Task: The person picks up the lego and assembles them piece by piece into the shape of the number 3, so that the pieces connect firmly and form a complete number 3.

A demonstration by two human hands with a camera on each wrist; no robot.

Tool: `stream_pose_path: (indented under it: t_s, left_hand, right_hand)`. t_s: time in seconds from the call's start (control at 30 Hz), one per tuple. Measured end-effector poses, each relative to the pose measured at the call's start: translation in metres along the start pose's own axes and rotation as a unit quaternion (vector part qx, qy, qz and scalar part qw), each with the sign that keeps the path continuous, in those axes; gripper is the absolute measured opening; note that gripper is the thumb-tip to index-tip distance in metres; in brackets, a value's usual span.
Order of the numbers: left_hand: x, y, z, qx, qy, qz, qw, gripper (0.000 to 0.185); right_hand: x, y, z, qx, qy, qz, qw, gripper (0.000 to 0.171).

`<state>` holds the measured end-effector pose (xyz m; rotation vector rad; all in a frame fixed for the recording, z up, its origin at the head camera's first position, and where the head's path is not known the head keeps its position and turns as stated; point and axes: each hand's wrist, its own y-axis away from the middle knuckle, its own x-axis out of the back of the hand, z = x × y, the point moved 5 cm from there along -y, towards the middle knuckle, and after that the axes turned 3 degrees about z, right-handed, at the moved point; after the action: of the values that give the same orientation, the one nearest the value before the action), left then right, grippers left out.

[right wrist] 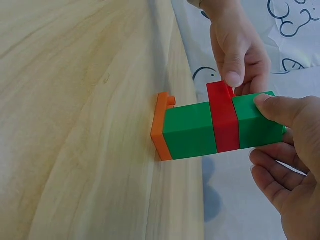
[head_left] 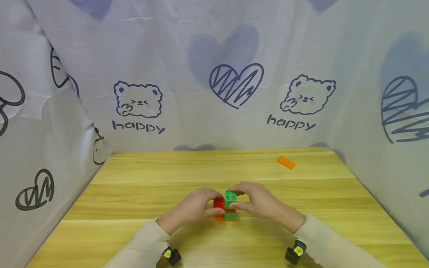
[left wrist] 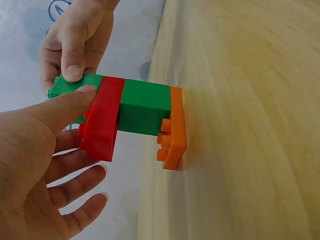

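Observation:
A small stack of toy building bricks stands on the table between my hands. At its bottom lies an orange plate (left wrist: 177, 130) with studs showing on one side. Above that comes a lower green brick (right wrist: 190, 131), then a red brick (left wrist: 104, 120) that juts out toward the left. An upper green brick (right wrist: 257, 122) tops the stack, its studs visible in the head view. My right hand (head_left: 263, 203) pinches this upper green brick between thumb and fingers. With thumb and index finger my left hand (head_left: 196, 206) pinches the jutting red brick; its other fingers are spread loosely.
A loose orange plate (head_left: 286, 162) lies toward the back right of the wooden table (head_left: 151, 171). Printed white cloth (head_left: 187, 123) hangs behind the table and along both sides.

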<state>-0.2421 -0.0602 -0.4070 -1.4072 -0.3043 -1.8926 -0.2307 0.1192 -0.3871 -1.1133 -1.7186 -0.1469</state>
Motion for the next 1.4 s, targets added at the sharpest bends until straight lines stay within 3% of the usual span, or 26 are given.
stream_pose_path:
  t_s: [0.57,0.87,1.07,1.4]
  left_hand:
    - [0.0086,-0.0064,0.0033,0.0,0.028,0.064,0.9976,0.056]
    - [0.0081,-0.0089,0.0073,-0.025,0.037,0.107,0.9933,0.048]
    - [0.0074,-0.0082,0.0081,-0.059,0.036,0.143,0.9873,0.044]
    - [0.0051,-0.0096,0.0079,-0.059,0.029,0.144,0.9873,0.04]
  right_hand:
    - [-0.0018,0.0036,0.0022,0.004,0.008,0.016,1.0,0.044]
    - [-0.0033,0.0066,0.0003,0.001,0.02,0.026,0.999,0.045]
    - [-0.0046,0.0082,-0.0007,0.002,0.012,0.035,0.999,0.045]
    - [-0.0053,0.0075,0.002,-0.012,0.009,0.031,0.999,0.04]
